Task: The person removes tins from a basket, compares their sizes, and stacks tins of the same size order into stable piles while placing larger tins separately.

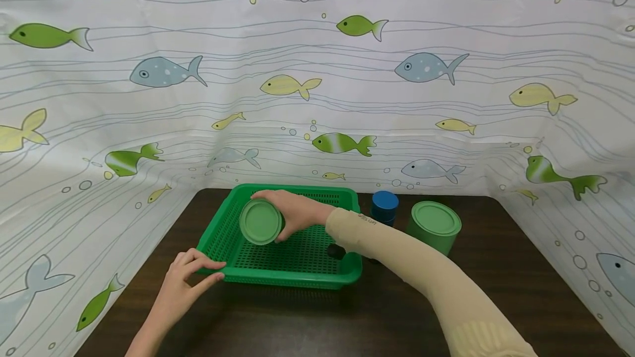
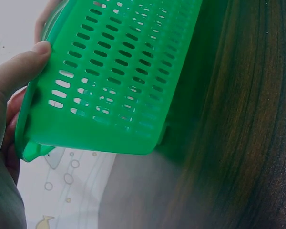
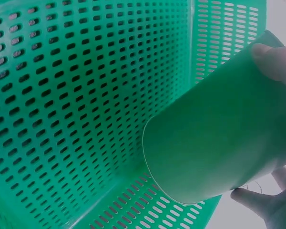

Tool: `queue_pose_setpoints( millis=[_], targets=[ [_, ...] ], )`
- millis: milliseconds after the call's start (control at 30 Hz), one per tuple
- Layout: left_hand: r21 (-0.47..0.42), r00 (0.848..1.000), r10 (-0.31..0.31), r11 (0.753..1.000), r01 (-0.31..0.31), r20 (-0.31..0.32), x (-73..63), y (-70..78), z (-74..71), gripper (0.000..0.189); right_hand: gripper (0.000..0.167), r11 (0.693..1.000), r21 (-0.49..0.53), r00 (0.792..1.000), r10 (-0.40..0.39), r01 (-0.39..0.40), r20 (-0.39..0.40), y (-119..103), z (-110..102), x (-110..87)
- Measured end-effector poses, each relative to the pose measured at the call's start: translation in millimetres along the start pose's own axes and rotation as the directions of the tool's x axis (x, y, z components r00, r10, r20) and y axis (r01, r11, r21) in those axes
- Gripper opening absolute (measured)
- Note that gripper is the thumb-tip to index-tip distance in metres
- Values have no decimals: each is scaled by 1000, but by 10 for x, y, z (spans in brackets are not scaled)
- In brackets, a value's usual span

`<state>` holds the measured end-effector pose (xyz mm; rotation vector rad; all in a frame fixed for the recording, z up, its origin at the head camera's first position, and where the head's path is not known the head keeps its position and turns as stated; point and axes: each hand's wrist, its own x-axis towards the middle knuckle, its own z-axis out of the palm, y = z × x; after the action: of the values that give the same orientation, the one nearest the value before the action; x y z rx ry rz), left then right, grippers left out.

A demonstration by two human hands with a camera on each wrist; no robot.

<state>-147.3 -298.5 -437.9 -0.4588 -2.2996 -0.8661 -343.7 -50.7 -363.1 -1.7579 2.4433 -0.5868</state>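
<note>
My right hand (image 1: 296,212) grips a green cylindrical canister (image 1: 260,222) with a flat, ridged lid. The canister is over the left part of a green plastic basket (image 1: 292,276). In the right wrist view the canister (image 3: 214,129) tilts, its lower end inside the basket beside the slotted walls. At the basket's near left corner, my left hand (image 1: 184,281) pinches the rim. The left wrist view has the thumb (image 2: 33,59) on the outer side of the rim, with the other fingers partly hidden behind it.
A second, wider green canister (image 1: 436,222) stands right of the basket on the dark wooden table (image 1: 278,324). Between them is a blue-lidded container (image 1: 385,203), partly covered by the right sleeve (image 1: 397,252). A fish-patterned curtain (image 1: 317,109) surrounds the table's back and sides.
</note>
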Motion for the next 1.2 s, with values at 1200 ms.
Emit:
queue_pose_setpoints(
  millis=[1200],
  targets=[
    [-3, 999, 33, 999, -33, -15, -3, -22, 11, 46, 103, 872, 466, 949, 260, -152, -176, -97, -391, -493]
  ],
)
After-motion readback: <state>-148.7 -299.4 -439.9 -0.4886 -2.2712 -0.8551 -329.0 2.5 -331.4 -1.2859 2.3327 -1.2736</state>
